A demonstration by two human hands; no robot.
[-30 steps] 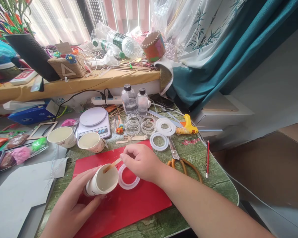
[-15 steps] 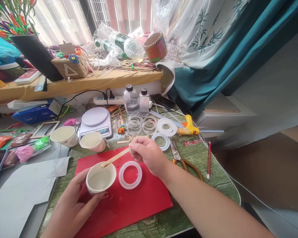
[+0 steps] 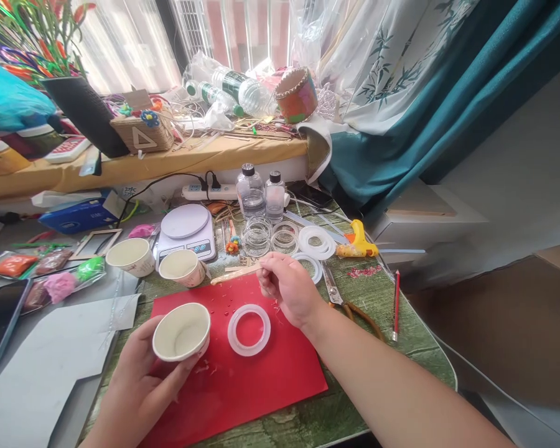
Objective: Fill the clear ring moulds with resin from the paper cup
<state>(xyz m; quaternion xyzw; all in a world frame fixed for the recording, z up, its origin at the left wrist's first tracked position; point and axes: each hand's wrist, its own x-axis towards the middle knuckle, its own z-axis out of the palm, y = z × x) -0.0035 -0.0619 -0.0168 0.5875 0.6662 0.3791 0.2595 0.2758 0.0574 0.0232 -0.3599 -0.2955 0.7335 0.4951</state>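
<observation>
Far L on the counter (image 3: 415, 358), a dark phone (image 3: 2, 326) lies near the clay packets (image 3: 15, 266); next, L hand (image 3: 140, 379) grips a white paper cup (image 3: 182, 333), thumb on near side, fingers around its L side; cup is mouth up, tipped a bit, over L part of the red sheet (image 3: 242, 398); can't tell if its base touches. Behind it, 2 more cups: L one (image 3: 130, 258) & R one (image 3: 182, 269), both upright, w/ the kitchen scale (image 3: 185, 230) just behind. R of the held cup, apart from it, a translucent ring mould (image 3: 232, 330) lies flat on the sheet; small red drops sit nearby. R hand (image 3: 292, 289) is closed, pinching a wooden stick (image 3: 228, 277); stick points L over the sheet's back edge, clear of the held cup. Behind R hand: 2 clear bottles w/ black caps, L btl (image 3: 252, 202) & R btl (image 3: 275, 202); clear rings (image 3: 256, 236) in front of them; then white rings (image 3: 303, 242), scissors (image 3: 333, 292) partly behind R wrist, yellow glue gun (image 3: 361, 239); far R, a red pencil (image 3: 396, 305).
</observation>
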